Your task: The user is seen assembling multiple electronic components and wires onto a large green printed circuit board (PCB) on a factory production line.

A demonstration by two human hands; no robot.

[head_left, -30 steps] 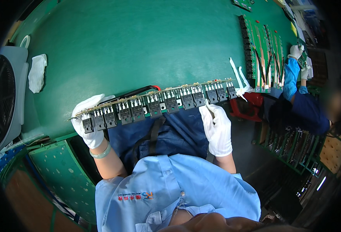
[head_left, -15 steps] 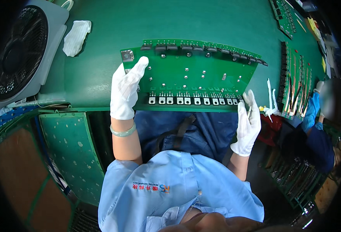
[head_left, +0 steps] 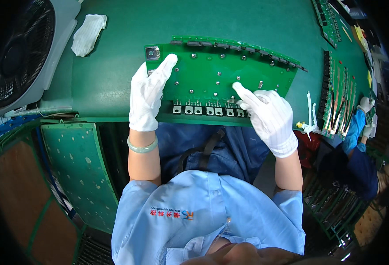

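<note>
A long green circuit board [head_left: 199, 79] is raised toward me over the bench's front edge, its face dotted with solder joints. Black components line its far edge, and a row of metal-tabbed transistors [head_left: 210, 110] sticks out along the near edge. My white-gloved left hand [head_left: 144, 101] grips the board's left end, thumb on the face and fingers underneath. Over the board's right half is my gloved right hand [head_left: 271, 117]. Its index finger stretches to the board's face; the other fingers curl near the lower edge, hiding the transistors there. I see nothing held in it.
A grey fan [head_left: 24, 53] stands at the left beside a white glove [head_left: 88, 35]. Several more boards [head_left: 336, 95] lie at the right, near white strips [head_left: 309, 117]. Beyond them, a co-worker's gloved hand [head_left: 366, 104] is at the bench [head_left: 128, 26].
My right hand has moved from the board's lower right corner leftward onto its face, index finger out. The board has shifted slightly away and right in my left hand.
</note>
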